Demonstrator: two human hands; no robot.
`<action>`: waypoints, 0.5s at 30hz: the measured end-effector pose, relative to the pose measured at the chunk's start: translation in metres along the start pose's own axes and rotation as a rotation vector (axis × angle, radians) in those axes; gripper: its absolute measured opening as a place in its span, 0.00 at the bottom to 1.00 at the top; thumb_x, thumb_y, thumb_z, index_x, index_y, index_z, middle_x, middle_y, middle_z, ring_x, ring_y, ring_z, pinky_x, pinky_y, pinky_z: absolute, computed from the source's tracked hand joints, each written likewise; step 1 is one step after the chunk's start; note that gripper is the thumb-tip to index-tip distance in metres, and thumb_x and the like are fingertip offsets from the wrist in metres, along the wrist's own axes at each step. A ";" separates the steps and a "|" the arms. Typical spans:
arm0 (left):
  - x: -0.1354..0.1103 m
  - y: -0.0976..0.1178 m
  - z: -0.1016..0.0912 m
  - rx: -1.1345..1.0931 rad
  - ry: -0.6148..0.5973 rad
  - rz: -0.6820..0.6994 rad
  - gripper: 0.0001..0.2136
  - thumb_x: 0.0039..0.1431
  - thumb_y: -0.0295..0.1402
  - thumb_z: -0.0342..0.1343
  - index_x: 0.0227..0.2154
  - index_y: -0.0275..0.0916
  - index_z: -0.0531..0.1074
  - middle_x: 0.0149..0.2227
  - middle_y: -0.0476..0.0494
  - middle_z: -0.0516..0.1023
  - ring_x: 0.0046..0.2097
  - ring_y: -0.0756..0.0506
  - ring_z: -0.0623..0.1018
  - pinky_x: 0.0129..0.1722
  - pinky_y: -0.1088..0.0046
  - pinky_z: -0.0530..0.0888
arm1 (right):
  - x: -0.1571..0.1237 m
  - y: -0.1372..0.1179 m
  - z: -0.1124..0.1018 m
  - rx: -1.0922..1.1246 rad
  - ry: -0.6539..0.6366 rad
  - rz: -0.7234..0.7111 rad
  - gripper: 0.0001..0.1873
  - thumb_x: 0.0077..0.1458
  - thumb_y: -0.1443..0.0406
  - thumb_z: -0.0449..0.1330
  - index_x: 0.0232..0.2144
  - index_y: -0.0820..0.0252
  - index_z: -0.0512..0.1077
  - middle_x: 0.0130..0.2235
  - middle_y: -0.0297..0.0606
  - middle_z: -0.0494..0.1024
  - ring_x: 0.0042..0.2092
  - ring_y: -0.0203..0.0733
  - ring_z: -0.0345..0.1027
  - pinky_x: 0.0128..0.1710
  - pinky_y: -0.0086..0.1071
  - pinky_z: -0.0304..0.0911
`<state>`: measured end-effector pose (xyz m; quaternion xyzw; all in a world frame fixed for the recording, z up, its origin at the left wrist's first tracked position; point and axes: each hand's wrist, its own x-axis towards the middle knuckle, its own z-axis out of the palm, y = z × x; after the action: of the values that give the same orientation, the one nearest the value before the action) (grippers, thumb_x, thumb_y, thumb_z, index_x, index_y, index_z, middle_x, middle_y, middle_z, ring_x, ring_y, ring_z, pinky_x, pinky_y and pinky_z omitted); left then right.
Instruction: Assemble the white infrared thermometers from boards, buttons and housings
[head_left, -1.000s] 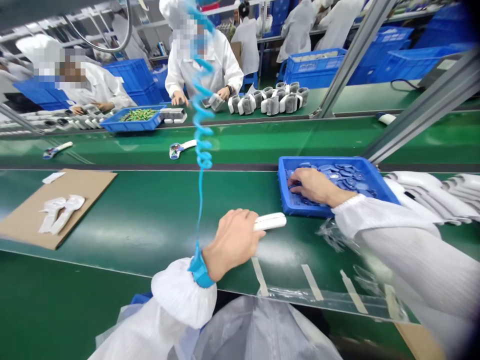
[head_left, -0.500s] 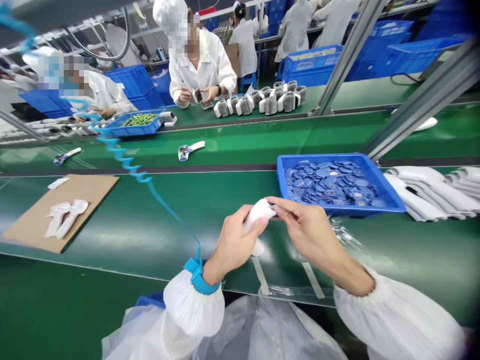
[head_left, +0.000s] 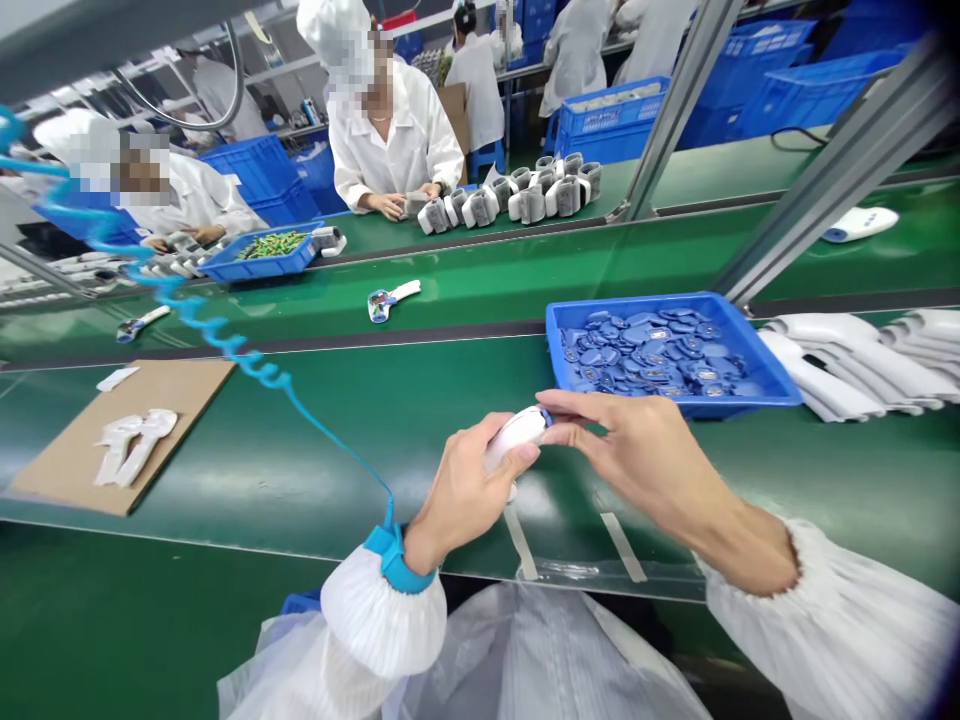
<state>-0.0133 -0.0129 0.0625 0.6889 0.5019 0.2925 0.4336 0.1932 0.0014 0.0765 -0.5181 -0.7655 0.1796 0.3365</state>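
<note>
The person's left grip (head_left: 471, 485) is wrapped around a white plastic housing (head_left: 517, 437) over the green tabletop (head_left: 330, 425), while the right grip (head_left: 645, 450) pinches a small blue piece (head_left: 547, 416) (fingertips partly hide it) at the housing's right end. Similar blue pieces (head_left: 645, 350) lie heaped in a blue tray (head_left: 763, 360) just beyond.

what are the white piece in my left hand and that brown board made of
White piece: probably hard plastic, since it looks smooth with a soft sheen. Brown board: likely cardboard, given its matt, plain brown face; fibreboard is also possible.
</note>
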 end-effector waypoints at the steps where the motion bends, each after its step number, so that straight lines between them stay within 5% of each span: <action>1: 0.000 0.000 0.000 -0.007 -0.001 -0.004 0.16 0.71 0.44 0.54 0.52 0.39 0.75 0.37 0.49 0.79 0.36 0.48 0.73 0.37 0.73 0.67 | 0.000 0.000 -0.001 -0.019 -0.006 -0.024 0.14 0.60 0.67 0.64 0.48 0.55 0.82 0.41 0.36 0.86 0.37 0.46 0.82 0.40 0.35 0.79; 5: -0.002 -0.003 0.001 -0.052 -0.009 -0.005 0.16 0.71 0.43 0.54 0.53 0.40 0.75 0.39 0.49 0.79 0.37 0.48 0.74 0.38 0.73 0.68 | 0.001 -0.002 0.000 0.013 -0.038 -0.058 0.17 0.63 0.66 0.61 0.53 0.58 0.79 0.43 0.40 0.86 0.40 0.47 0.83 0.39 0.36 0.79; 11: -0.003 -0.003 0.002 -0.011 0.009 -0.004 0.16 0.71 0.44 0.54 0.51 0.39 0.75 0.39 0.48 0.79 0.38 0.47 0.74 0.39 0.72 0.69 | 0.002 -0.005 0.005 0.278 -0.104 0.172 0.18 0.59 0.67 0.65 0.52 0.61 0.78 0.48 0.41 0.84 0.50 0.48 0.81 0.51 0.36 0.78; 15: -0.003 0.001 -0.001 0.056 -0.016 0.008 0.16 0.72 0.45 0.52 0.51 0.40 0.75 0.38 0.48 0.80 0.37 0.46 0.76 0.39 0.71 0.70 | 0.002 -0.002 0.002 0.139 -0.131 0.114 0.16 0.60 0.67 0.64 0.51 0.58 0.79 0.44 0.38 0.85 0.46 0.49 0.82 0.46 0.38 0.80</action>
<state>-0.0147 -0.0152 0.0636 0.7051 0.5036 0.2747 0.4167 0.1899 0.0021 0.0770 -0.5233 -0.7408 0.2847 0.3103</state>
